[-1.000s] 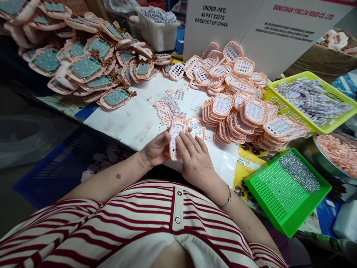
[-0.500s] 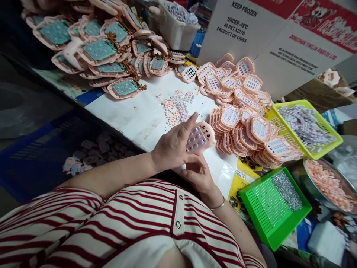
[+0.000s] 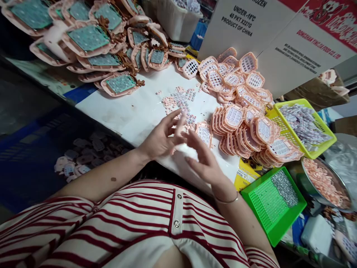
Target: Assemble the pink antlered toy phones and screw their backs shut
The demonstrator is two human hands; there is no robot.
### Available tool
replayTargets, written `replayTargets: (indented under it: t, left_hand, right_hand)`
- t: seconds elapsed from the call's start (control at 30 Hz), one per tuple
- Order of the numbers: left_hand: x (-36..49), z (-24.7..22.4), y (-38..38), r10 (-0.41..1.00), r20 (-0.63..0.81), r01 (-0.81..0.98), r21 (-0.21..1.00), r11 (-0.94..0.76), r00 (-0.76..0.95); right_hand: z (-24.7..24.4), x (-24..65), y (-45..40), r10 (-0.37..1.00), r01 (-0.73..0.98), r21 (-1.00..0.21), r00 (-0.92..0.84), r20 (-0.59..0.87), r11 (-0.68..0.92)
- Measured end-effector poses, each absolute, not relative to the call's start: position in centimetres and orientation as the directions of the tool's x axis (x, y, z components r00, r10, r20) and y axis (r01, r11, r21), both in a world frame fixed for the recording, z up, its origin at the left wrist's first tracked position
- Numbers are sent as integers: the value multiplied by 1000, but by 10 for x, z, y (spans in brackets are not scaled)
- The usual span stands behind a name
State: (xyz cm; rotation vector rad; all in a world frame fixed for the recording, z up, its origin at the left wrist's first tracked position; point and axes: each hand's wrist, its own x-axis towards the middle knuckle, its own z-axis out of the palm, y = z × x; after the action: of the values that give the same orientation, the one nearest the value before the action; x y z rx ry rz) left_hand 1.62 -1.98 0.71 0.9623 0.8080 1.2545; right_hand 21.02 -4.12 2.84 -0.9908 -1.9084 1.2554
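- Pink, prob. plastic: 1 shell (image 3: pixel 204 134) lies on the worktop (image 3: pixel 139 108), just past R hand's fingers, pale keypad panel facing up. Sits right beside the stack (image 3: pixel 234 115); can't tell if touching.
- L hand (image 3: pixel 158 139): fingers curled, thumb side up. Pale blur among the fingertips; can't tell if grip is on something or that's only a finger.
- R hand (image 3: pixel 208 160): fingers spread & bent, grip loose, nothing seen in it. 2 hands nearly meet above worktop.
- Handling (my guess): shell light, stiff, thin-walled, a bit slick. Best hold = opp. long edges, thumb vs. fingers; keep pressure off the panel, as keys may shift.
- Bits (image 3: pixel 181 98), pink & grey, strewn loose beyond L hand: tiny, easily scattered; fingertip pinch only.
- Text on white box (image 3: pixel 267 63): "UNDER -18°C", "40 PKT X227G", "PRODUCT OF CHINA", plus a cut-off line ending "ROZEN". Red print: "DONGSHAN YINGJIA FOOD CO. LTD", approx. Script on red band & small addr. lines: n/a, can't read.
- Yellow sheet (image 3: pixel 245 173) by green tray (image 3: pixel 275 230): print too small.
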Motion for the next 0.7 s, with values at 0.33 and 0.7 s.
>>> replayTargets:
  t: [0.33,0.7]
  left_hand:
    - [6,-18,-7,952,-256,-750,593,292,168]
    - [4,-17,-11,953,-245,-726,621,295,178]
  right_hand:
    - [32,199,19,839,839,12,-545,17,544]
    - [33,209,9,987,570,-814,-155,30,114]
